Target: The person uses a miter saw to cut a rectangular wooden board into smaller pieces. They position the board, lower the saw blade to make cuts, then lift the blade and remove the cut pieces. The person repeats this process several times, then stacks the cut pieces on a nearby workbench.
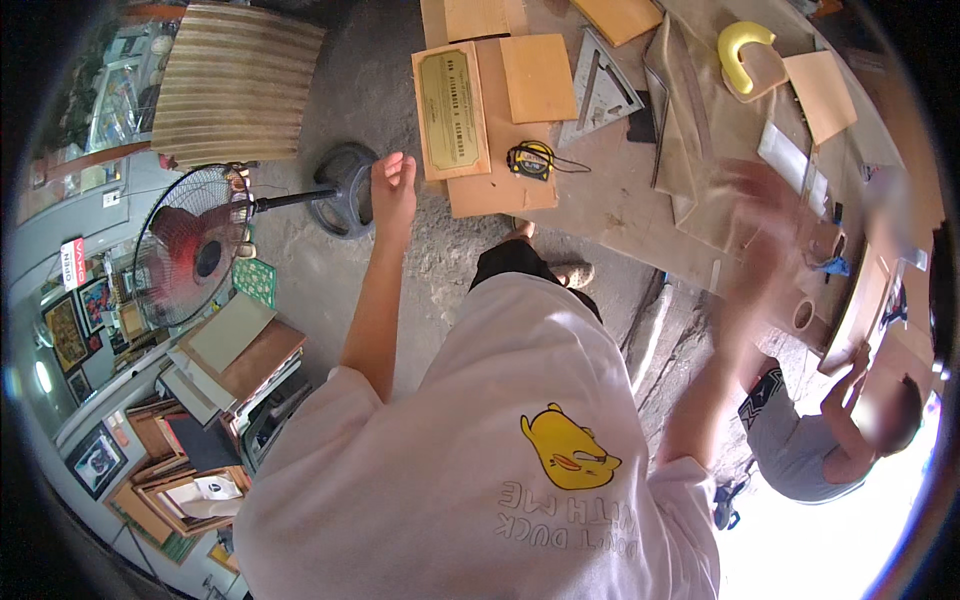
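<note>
My left hand [393,190] is raised beside the table's left edge, its fingers loosely bent with a gap at the thumb and nothing seen in them. Just to its right lies a wooden plaque with a gold plate [452,112], on top of a brown board [500,195]. A yellow and black tape measure [530,160] rests on that board, below a plain wooden panel [540,78]. Over the table's right part reaches my right hand [765,205], smeared by motion, so its fingers cannot be made out. Close to it are a white strip [790,160] and a roll of brown tape [830,242].
A metal triangle square [600,90] and a yellow curved piece [740,55] lie farther back on the table [620,210]. At left stand a fan [205,255] and stacked frames and boards [235,360]. Another person [830,450] sits at the right, hands on a wooden frame [860,305].
</note>
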